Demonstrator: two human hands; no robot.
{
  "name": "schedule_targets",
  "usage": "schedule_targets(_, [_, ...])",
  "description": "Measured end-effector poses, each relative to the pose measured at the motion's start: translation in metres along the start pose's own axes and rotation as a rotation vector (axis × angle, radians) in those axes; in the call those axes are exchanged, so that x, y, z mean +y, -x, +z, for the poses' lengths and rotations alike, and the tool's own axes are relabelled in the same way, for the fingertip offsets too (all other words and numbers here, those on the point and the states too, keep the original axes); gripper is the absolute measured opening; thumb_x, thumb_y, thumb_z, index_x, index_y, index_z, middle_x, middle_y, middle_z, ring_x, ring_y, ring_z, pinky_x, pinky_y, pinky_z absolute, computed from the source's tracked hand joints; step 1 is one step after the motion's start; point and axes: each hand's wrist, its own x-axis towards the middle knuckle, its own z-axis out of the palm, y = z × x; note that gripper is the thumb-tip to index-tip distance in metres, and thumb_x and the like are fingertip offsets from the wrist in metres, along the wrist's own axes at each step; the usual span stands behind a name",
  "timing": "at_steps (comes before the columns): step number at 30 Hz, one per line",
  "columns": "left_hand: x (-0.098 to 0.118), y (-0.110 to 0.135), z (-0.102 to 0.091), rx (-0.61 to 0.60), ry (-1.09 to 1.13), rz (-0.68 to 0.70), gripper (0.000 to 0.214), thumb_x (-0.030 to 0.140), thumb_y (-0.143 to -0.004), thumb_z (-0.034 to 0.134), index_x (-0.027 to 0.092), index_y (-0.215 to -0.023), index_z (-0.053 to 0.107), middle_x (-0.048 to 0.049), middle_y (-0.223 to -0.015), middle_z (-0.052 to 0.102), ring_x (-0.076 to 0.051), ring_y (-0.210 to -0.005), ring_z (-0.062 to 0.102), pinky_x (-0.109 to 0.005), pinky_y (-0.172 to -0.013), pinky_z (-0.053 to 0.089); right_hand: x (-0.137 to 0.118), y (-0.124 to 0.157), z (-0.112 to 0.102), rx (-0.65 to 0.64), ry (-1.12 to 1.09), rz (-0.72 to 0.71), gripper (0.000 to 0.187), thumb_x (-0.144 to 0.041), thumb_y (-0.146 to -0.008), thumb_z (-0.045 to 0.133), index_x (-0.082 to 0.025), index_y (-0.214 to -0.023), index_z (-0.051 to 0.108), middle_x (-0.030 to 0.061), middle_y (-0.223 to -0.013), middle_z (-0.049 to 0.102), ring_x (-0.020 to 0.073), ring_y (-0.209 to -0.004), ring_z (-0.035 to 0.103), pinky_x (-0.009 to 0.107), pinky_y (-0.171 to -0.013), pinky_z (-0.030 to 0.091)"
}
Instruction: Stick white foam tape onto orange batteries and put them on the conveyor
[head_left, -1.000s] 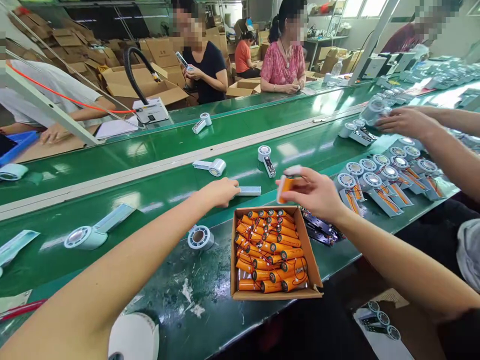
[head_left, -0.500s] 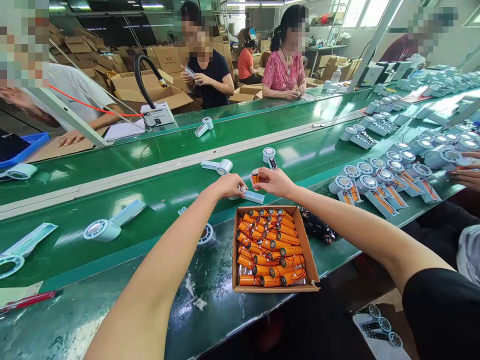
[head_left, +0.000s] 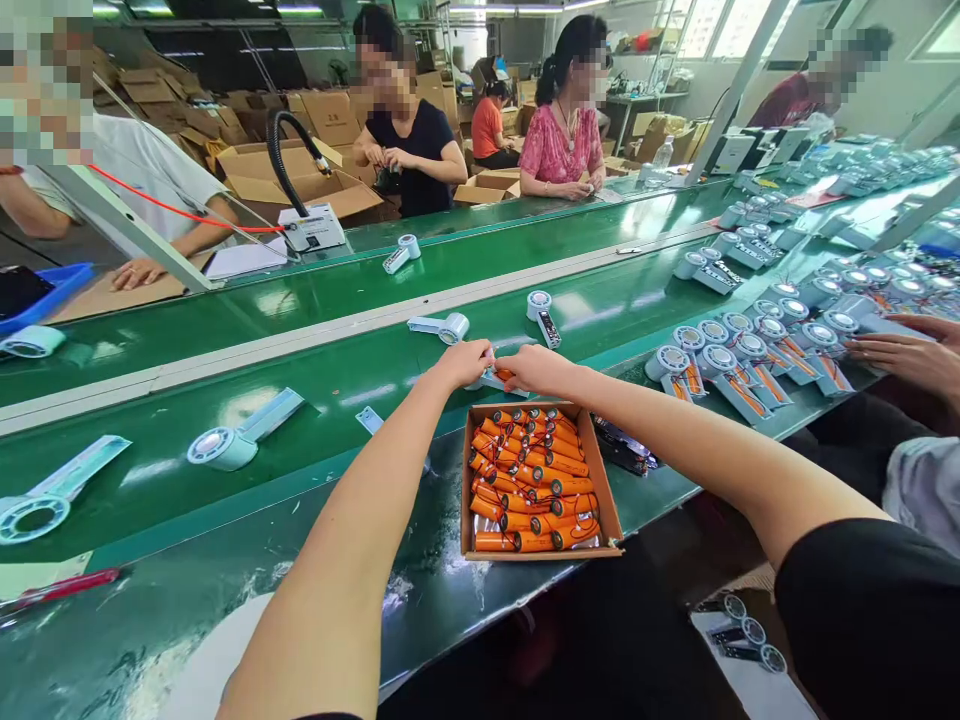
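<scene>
My left hand (head_left: 466, 364) is closed on a pale blue handheld fan housing (head_left: 493, 383), mostly hidden by the fingers. Close beside it, my right hand (head_left: 536, 370) pinches an orange battery (head_left: 504, 374) against the housing's handle. Whether the battery sits fully inside cannot be seen. Just below both hands, a cardboard box (head_left: 616, 520) holds rows of orange batteries (head_left: 566, 487) with red and black wires. Black parts in clear wrap (head_left: 626, 447) lie right of the box, partly under my right forearm.
On the green belt lie fan housings (head_left: 225, 447) and a fan with a circuit board (head_left: 541, 315). Several fans with batteries (head_left: 724, 365) stand on the right, near a co-worker's hands (head_left: 911, 350). A red-handled tool (head_left: 67, 588) lies at left. Other people sit across the belt.
My right hand has brought the battery left and down to the housing, and my hands are now closer together. Housings at left on the belt have shifted right. The view has shifted slightly.
</scene>
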Motion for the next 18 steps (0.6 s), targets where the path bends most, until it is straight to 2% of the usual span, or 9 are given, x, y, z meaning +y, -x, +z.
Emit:
schedule_targets(3, [0.002,-0.005,0.006,0.019,0.006,-0.033,0.022,0.033,-0.097,0.054,0.019,-0.106,0.068,-0.0103,-0.112,0.073,-0.024,-0.104,0.065,-0.03,-0.086,0.046,-0.009,-0.007,-0.001,-0.075,0.053,0.019,0.034,-0.042,-0.102,0.059,-0.02,-0.126,0.068,0.0166,-0.11,0.072,0.0355,-0.103,0.069,0.041,-0.086,0.052])
schedule_targets(6, [0.008,-0.006,0.008,0.042,0.005,-0.045,0.021,0.033,-0.097,0.056,0.018,-0.106,0.067,-0.0107,-0.111,0.072,-0.023,-0.104,0.065,-0.032,-0.089,0.048,-0.014,-0.015,0.001,-0.135,0.085,0.052,0.037,-0.04,-0.099,0.058,-0.016,-0.124,0.07,0.0212,-0.117,0.069,0.0384,-0.107,0.068,0.045,-0.086,0.054])
schedule_targets(9, [0.021,-0.005,0.002,0.068,0.004,-0.045,0.022,0.03,-0.099,0.055,0.014,-0.107,0.067,-0.0105,-0.108,0.072,-0.021,-0.101,0.066,-0.037,-0.093,0.05,-0.015,-0.021,-0.002,-0.187,0.095,0.05,0.036,-0.039,-0.098,0.059,-0.015,-0.122,0.072,0.0196,-0.117,0.07,0.0364,-0.106,0.068,0.043,-0.086,0.055])
schedule_targets(12, [0.036,0.006,-0.014,0.119,0.021,-0.025,0.018,0.024,-0.096,0.057,0.015,-0.107,0.068,-0.0125,-0.111,0.073,-0.023,-0.106,0.067,-0.035,-0.094,0.049,-0.012,-0.025,-0.01,-0.205,0.101,0.035,0.028,-0.031,-0.095,0.064,-0.017,-0.117,0.074,0.0159,-0.114,0.072,0.0321,-0.105,0.069,0.038,-0.087,0.055])
schedule_targets(14, [0.036,0.032,-0.025,0.183,0.038,-0.01,0.026,0.027,-0.095,0.059,0.017,-0.117,0.066,-0.0127,-0.123,0.071,-0.024,-0.114,0.065,-0.033,-0.096,0.048,-0.005,-0.026,-0.015,-0.175,0.101,0.048,0.023,-0.027,-0.093,0.067,-0.018,-0.113,0.075,0.0142,-0.114,0.072,0.031,-0.108,0.068,0.036,-0.09,0.054])
schedule_targets(15, [0.03,0.053,-0.029,0.228,0.048,-0.005,0.032,0.031,-0.095,0.058,0.018,-0.124,0.064,-0.0116,-0.129,0.069,-0.024,-0.118,0.064,-0.033,-0.098,0.048,0.001,-0.026,-0.017,-0.148,0.098,0.066,0.022,-0.026,-0.094,0.068,-0.018,-0.113,0.074,0.0136,-0.115,0.071,0.0306,-0.11,0.067,0.037,-0.091,0.054])
schedule_targets(16, [0.022,0.082,-0.031,0.278,0.06,-0.006,0.037,0.036,-0.096,0.057,0.02,-0.129,0.061,-0.0101,-0.133,0.067,-0.024,-0.121,0.063,-0.033,-0.1,0.048,0.007,-0.026,-0.018,-0.117,0.092,0.094,0.023,-0.027,-0.097,0.066,-0.017,-0.117,0.072,0.0132,-0.117,0.07,0.0299,-0.111,0.066,0.039,-0.093,0.054])
schedule_targets(18, [-0.003,0.159,-0.028,0.396,0.091,-0.025,0.041,0.047,-0.096,0.057,0.024,-0.129,0.063,-0.0061,-0.131,0.069,-0.025,-0.118,0.065,-0.035,-0.101,0.049,0.022,-0.027,-0.02,-0.055,0.073,0.166,0.029,-0.032,-0.103,0.062,-0.015,-0.126,0.065,0.0129,-0.122,0.066,0.0278,-0.111,0.065,0.044,-0.095,0.054])
